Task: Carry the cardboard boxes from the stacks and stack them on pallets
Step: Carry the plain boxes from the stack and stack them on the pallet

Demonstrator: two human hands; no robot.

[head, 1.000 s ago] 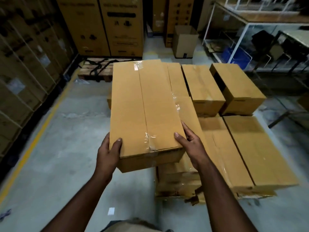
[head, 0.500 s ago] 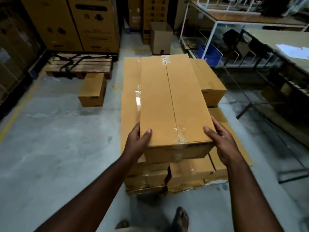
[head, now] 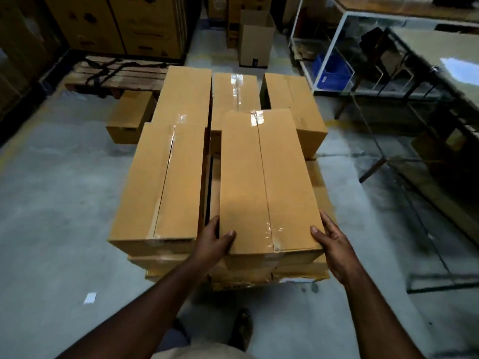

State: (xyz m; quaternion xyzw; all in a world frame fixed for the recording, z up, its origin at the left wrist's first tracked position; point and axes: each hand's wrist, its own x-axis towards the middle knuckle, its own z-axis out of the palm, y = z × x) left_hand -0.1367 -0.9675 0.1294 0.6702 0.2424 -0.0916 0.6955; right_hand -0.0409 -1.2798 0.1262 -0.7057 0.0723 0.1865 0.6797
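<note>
I hold a long taped cardboard box (head: 267, 182) by its near end over the stack of boxes (head: 160, 182) on the floor pallet. My left hand (head: 213, 240) grips the near left corner, thumb on top. My right hand (head: 334, 244) grips the near right corner, thumb on the top edge. The box lies lengthwise beside another long box on the stack's left, with more boxes (head: 234, 97) behind it. Whether it rests on the layer below I cannot tell.
A small box (head: 129, 117) sits on the floor by an empty wooden pallet (head: 121, 73). Tall cartons (head: 116, 24) line the back. An open carton (head: 255, 40) stands in the aisle. A white-framed rack with a blue bin (head: 331, 71) and tables stand right.
I have stepped closer and the box has come down and to the right, now level with the stack's top layer beside the left box. Both hands keep their grip.
</note>
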